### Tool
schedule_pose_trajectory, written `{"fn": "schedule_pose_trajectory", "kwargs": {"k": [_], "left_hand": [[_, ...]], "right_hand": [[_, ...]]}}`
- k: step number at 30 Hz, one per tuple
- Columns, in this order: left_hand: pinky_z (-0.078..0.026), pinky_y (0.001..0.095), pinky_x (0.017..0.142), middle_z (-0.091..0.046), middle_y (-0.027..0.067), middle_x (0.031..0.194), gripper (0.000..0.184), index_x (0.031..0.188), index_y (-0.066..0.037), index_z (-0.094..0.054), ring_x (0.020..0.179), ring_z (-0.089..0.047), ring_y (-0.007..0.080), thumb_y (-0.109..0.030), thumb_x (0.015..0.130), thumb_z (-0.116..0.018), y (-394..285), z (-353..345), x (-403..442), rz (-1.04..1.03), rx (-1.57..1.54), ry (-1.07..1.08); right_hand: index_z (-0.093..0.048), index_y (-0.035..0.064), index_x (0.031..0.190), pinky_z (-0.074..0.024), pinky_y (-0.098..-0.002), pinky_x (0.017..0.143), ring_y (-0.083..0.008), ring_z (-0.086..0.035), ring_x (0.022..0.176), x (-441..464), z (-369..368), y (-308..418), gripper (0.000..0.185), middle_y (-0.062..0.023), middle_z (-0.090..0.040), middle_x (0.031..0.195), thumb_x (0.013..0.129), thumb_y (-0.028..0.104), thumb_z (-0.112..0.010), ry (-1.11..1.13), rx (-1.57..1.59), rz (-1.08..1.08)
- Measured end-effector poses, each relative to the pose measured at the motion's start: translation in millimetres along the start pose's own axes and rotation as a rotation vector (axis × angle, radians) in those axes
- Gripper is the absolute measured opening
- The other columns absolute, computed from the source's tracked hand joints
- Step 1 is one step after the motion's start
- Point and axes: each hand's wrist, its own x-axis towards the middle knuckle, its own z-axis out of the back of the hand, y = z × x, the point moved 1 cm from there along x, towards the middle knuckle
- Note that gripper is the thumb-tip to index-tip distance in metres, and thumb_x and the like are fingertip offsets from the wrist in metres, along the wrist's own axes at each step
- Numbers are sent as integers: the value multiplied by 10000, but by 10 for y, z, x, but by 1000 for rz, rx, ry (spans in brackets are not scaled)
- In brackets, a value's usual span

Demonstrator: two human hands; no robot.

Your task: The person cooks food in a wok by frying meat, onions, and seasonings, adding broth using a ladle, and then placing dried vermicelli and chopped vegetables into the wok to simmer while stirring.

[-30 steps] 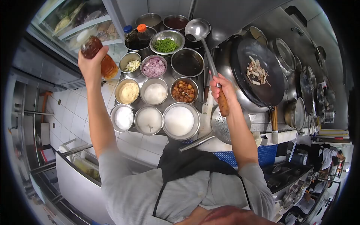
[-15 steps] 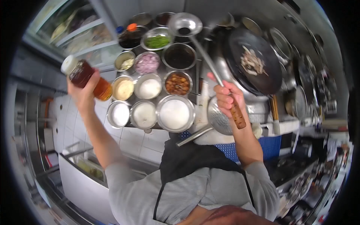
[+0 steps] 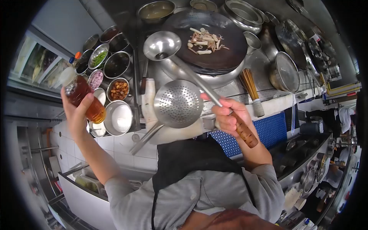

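Note:
My left hand [image 3: 75, 117] is wrapped around a clear bottle [image 3: 82, 94] of reddish-amber liquid with a whitish cap, held tilted at the left. In my right hand [image 3: 231, 115] is the wooden-handled end of a metal ladle [image 3: 163, 40]. The ladle's bowl points away from me, overlapping the left edge of a dark wok [image 3: 235, 48] in view; a small dark patch shows at its bottom. Pale sliced pieces [image 3: 205, 41] lie in the wok. Below the ladle's shaft rests a perforated skimmer [image 3: 178, 103], its handle towards me.
Metal bowls of ingredients stand at left, among them brown chunks [image 3: 119, 90], chopped greens [image 3: 99, 58] and white powder or liquid [image 3: 119, 117]. A bamboo brush [image 3: 251, 90] and a strainer [image 3: 284, 72] lie to the right. A blue mat [image 3: 264, 132] hangs near the counter's front edge.
The view has swung right, so the wok now sits nearer the middle and the bowls further left. Both hands keep hold of the bottle and the ladle.

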Motion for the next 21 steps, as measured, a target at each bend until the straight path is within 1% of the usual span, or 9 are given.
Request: {"fn": "schedule_pose_trajectory", "kwargs": {"k": [3,5,7,10,12,13,16,19,21], "left_hand": [[-495,353,906,-624,125,1113,817,1373,-15,-435,974,-629,219,-173,672,-823,-115,-700,32,-2,121,48],[-495,350,899,-621,129,1112,816,1363,-9,-439,968,-626,221,-161,643,-791,-105,-1145,54,21,210,64],[-503,357,893,-618,132,1108,788,1347,-1,-429,960,-624,231,-106,637,-755,-124,-1526,96,78,319,147],[-498,383,911,-641,183,1095,739,1323,-20,-414,993,-659,315,-88,657,-727,119,-1930,255,-24,475,287],[-488,413,930,-658,229,1083,723,1319,-41,-398,1041,-661,391,-80,668,-710,70,-2243,294,7,563,352],[-489,423,924,-663,233,1061,714,1316,-54,-404,1037,-663,395,-86,673,-712,77,-2369,339,-6,638,358],[-501,464,886,-671,252,1063,662,1299,-69,-422,1046,-655,427,-98,699,-700,50,-2705,493,-26,784,414],[-510,490,868,-669,253,1067,656,1310,-89,-431,1030,-653,436,-122,719,-711,66,-3001,642,-155,984,435],[-508,499,877,-658,245,1088,691,1337,-115,-430,1008,-649,450,-157,723,-743,86,-3191,700,-213,1113,435]], "right_hand": [[-492,4,1380,-444,-270,386,-103,-494,445,-234,222,708,424,-5,-533,702,990,171,-525,-176,-434,107],[-590,19,1243,-427,-279,381,-104,-477,408,-220,39,987,322,-5,-530,653,941,130,-580,-556,-911,250],[-627,9,1134,-428,-275,391,-117,-508,422,-37,326,1360,249,-17,-558,668,903,100,-603,-649,-1248,257],[-642,-7,1095,-451,-295,416,-129,-546,438,155,666,1787,231,-36,-590,657,886,86,-610,-675,-1505,337],[-631,-18,1148,-469,-312,435,-134,-566,451,182,809,1910,291,-46,-599,647,881,96,-619,-652,-1580,400],[-626,-24,1175,-478,-320,444,-136,-576,458,175,815,1927,321,-50,-604,641,879,101,-623,-643,-1616,426],[-615,-18,1246,-483,-335,456,-137,-588,464,2,666,1822,383,-56,-600,616,881,99,-620,-825,-1821,535],[-603,-1,1296,-461,-312,435,-130,-574,450,-212,714,1824,420,-37,-590,625,887,93,-614,-671,-1558,558],[-621,15,1260,-438,-286,412,-114,-557,438,-394,703,1804,372,-15,-578,631,896,90,-613,-603,-1369,490]]}}
